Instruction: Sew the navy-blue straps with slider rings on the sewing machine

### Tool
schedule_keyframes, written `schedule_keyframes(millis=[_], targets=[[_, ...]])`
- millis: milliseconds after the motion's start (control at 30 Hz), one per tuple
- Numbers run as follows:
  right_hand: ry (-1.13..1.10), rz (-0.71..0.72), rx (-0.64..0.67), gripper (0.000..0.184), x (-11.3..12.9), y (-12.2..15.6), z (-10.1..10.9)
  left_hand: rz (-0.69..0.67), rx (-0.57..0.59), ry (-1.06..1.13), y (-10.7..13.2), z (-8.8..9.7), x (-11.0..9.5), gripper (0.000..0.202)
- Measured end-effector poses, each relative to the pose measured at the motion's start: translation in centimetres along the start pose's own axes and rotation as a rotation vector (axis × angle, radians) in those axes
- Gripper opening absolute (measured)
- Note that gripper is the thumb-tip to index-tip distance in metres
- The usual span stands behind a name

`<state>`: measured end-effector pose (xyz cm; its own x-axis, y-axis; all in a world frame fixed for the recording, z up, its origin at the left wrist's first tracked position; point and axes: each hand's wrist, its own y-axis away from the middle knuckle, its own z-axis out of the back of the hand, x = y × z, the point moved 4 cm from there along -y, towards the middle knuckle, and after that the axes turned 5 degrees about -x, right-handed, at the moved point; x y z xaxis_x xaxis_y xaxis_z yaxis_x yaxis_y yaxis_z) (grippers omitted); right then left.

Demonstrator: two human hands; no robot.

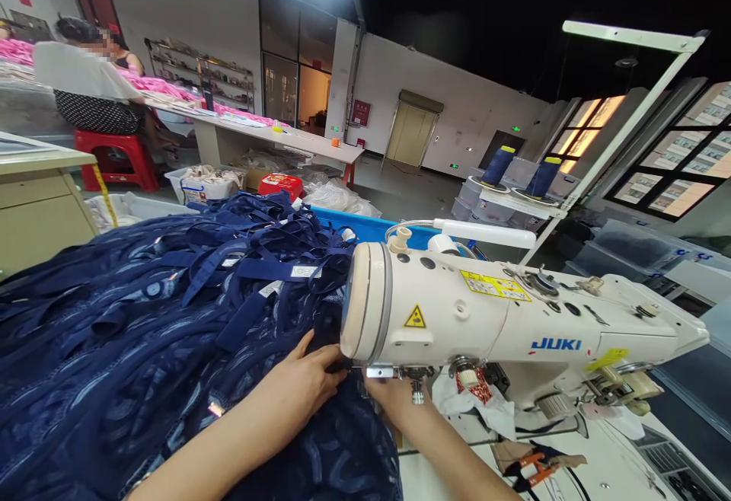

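A large heap of navy lace garments [171,326] with straps and small white labels spreads across the left side up to the sewing machine [491,311]. My left hand [311,379] is at the left of the machine's head, its fingers curled on the navy fabric [331,444] and their tips partly hidden. Under the machine's head, my right hand [403,406] reaches in from the right, close to the needle area. The machine's head covers its fingers, so their grip does not show. Fabric hangs down below both hands.
Orange-handled snips [534,470] lie on the machine table at right. Two navy thread cones [496,166] stand on the thread stand behind. A blue bin edge [371,227] runs behind the heap. One person [85,82] sits on a red stool [117,158] at a far table.
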<state>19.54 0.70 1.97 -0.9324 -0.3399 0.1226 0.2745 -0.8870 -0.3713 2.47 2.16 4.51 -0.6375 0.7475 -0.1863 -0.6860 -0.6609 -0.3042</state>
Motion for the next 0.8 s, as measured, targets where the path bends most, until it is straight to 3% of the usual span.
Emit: schedule_keyframes(millis=[133,433,667,800], targets=[[-0.022,-0.059,0.035,0.021,0.1,-0.7,0.4,-0.005,-0.053,0.008,0.0,0.1,0.2,0.028],[0.031,0.024,0.049,0.029,-0.1,-0.1,0.2,0.012,0.001,0.000,0.0,0.3,0.0,0.030],[0.031,-0.005,0.103,0.024,1.5,-1.4,2.6,0.012,0.022,-0.009,-0.1,0.7,-0.3,0.031],[0.033,-0.040,0.125,0.024,1.7,-1.2,3.8,-0.002,-0.022,0.000,0.1,0.4,0.0,0.031]])
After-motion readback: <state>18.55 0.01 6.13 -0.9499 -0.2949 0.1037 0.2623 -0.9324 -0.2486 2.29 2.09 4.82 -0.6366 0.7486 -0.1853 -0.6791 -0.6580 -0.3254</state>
